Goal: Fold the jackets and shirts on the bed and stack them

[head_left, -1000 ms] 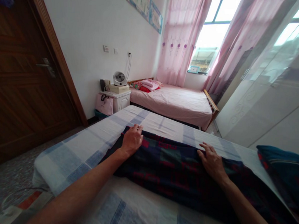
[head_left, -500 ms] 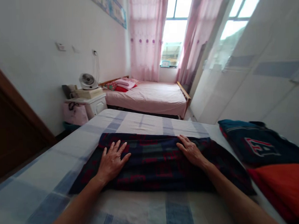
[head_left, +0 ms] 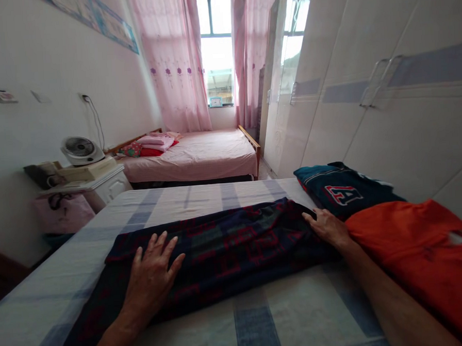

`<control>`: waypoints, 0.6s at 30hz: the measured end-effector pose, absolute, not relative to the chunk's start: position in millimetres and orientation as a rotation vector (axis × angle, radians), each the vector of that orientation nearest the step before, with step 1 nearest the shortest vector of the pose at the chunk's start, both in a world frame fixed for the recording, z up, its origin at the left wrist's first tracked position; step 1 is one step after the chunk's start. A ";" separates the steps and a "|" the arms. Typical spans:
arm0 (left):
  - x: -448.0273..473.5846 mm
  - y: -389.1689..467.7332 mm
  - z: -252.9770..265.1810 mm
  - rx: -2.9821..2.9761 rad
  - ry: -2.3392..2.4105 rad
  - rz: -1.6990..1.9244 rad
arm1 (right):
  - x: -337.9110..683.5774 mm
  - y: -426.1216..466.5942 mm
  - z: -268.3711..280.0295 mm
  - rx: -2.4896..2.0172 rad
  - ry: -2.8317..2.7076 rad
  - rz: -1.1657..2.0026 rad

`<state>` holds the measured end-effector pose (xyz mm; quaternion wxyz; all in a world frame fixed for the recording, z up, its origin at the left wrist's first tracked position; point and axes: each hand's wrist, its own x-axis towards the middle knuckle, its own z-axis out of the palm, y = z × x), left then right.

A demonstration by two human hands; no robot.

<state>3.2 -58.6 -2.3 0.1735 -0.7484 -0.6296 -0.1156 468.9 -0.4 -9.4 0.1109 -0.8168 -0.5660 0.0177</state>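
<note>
A dark garment [head_left: 227, 245] with a navy, green and red pattern lies folded into a long strip across the checked bed, slanting up to the right. My left hand [head_left: 153, 270] rests flat on its left part, fingers spread. At the garment's right end, my right hand [head_left: 329, 227] has its fingers closed on the edge, where the cloth is bunched; the fingertips are partly hidden. Close beyond that hand lie an orange garment [head_left: 421, 251] and a dark teal garment [head_left: 332, 188] with a letter A on it.
The blue-and-white checked sheet [head_left: 200, 329] covers the bed under the clothes. White wardrobe doors [head_left: 352, 120] line the right side. Farther back stand a pink-covered bed [head_left: 210, 153] and a white cabinet [head_left: 110, 187] with a small fan [head_left: 81, 150] on top.
The view has swung to the right. My right hand has moved from lying on the garment to its right end and closed on the edge. My left hand still lies flat on the left part.
</note>
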 end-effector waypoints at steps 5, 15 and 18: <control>53.3 -62.4 -1.7 -2.356 -1.632 -0.413 | 473.6 4.0 -5.9 -2.385 -1.692 0.194; 73.2 -66.4 -32.2 -2.528 -1.654 -0.453 | 489.1 10.4 6.2 -2.138 -1.761 0.618; 76.6 -67.5 -24.2 -2.525 -1.692 -0.542 | 491.6 9.8 3.2 -2.116 -1.755 0.606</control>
